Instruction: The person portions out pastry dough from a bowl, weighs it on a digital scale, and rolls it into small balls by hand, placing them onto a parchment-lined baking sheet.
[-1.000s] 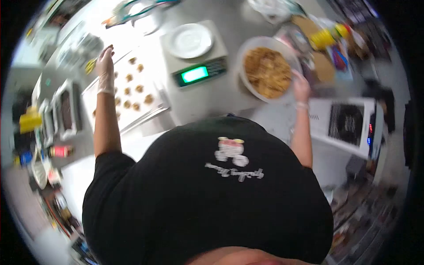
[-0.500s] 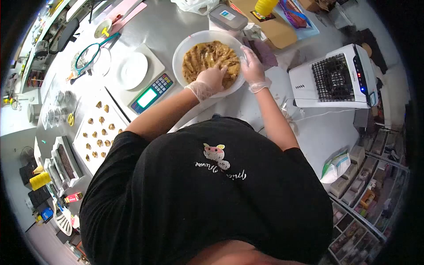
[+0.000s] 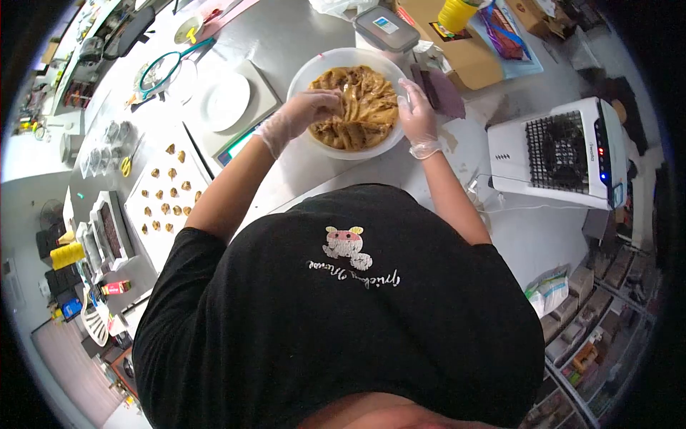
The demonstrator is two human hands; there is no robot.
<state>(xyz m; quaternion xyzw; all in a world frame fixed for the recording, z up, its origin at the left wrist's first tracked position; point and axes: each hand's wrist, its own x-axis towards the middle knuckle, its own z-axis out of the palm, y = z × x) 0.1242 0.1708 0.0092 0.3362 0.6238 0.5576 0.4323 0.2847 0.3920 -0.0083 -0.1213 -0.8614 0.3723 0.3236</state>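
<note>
A wide white plastic bowl (image 3: pixel 304 77) holds a thick, sticky brown dough-like mass (image 3: pixel 364 114), its surface folded and glossy. My left hand (image 3: pixel 301 111), in a clear glove, is over the bowl's left side. Its fingers are curled together at the edge of the mass, and what is inside them, if anything, is hidden. Also gloved, my right hand (image 3: pixel 418 118) grips the right rim of the bowl. To the left, a white plate (image 3: pixel 223 100) rests on a digital scale (image 3: pixel 261 100), its display partly covered by my left forearm.
A white tray (image 3: pixel 153 196) with several small brown pieces lies left of my left arm. Behind the bowl stands a lidded container (image 3: pixel 386 30). A white air cooler (image 3: pixel 500 150) is at the right. A teal-rimmed strainer (image 3: pixel 161 75) lies at the back left.
My left hand has come up out of the middle of the mass and moved left to the bowl's side. My right hand stays at the rim. The camera view has shifted slightly.
</note>
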